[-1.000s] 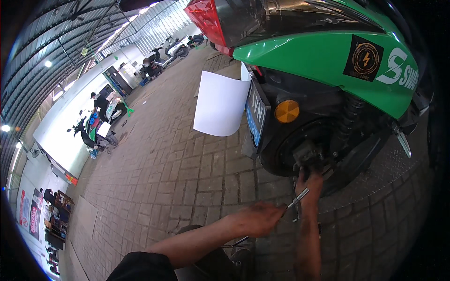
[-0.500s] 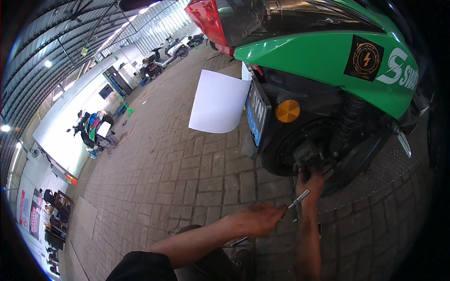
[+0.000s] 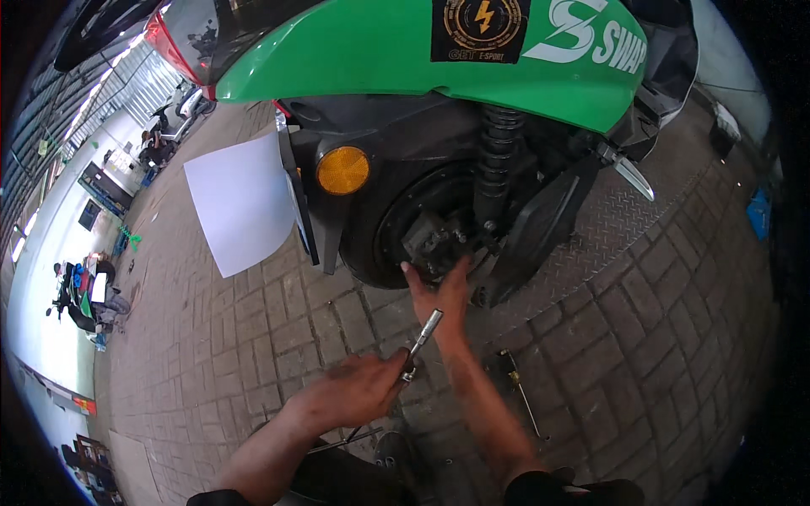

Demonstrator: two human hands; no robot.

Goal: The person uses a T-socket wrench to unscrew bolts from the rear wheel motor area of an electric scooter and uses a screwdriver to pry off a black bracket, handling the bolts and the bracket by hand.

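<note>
A green and black scooter fills the upper part of the view, its rear wheel towards me. My right hand reaches up from below to a dark brake caliper at the wheel hub. Thumb and fingers grip its lower side; the fingertips are partly hidden. Lower and to the left, my left hand is closed around a chrome socket wrench. The tool's socket end points up past the fist, near my right wrist. A thin metal rod shows below the same hand.
A screwdriver lies on the brick paving right of my right forearm. White paper hangs by the number plate. A ribbed metal plate lies beside the wheel. Another scooter stands far left; a blue object lies far right.
The view has swung right and closer, so the scooter appears further left and larger. My left hand still holds the wrench, and my right hand remains at the caliper.
</note>
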